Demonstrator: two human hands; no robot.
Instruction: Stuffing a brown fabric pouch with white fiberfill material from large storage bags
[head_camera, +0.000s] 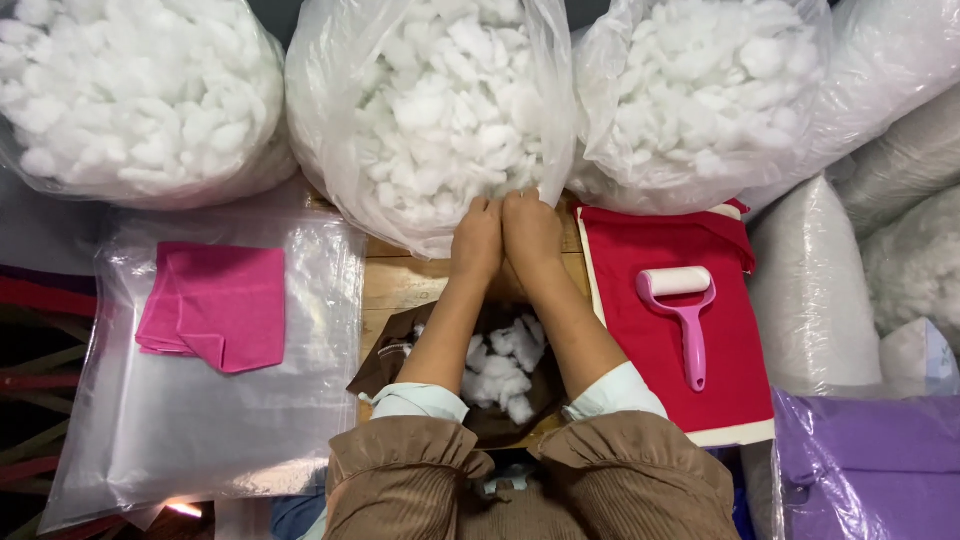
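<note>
While my left hand (477, 240) and right hand (531, 232) press side by side into the white stuffing (450, 110) of the middle plastic bag (330, 150), fingers buried so I cannot tell their grip, the brown cover (385, 365) below holds only a few tufts, so I judge filling barely begun.

Wooden table (410, 285) under clear plastic sheeting (200, 420), dark floor at left
</note>
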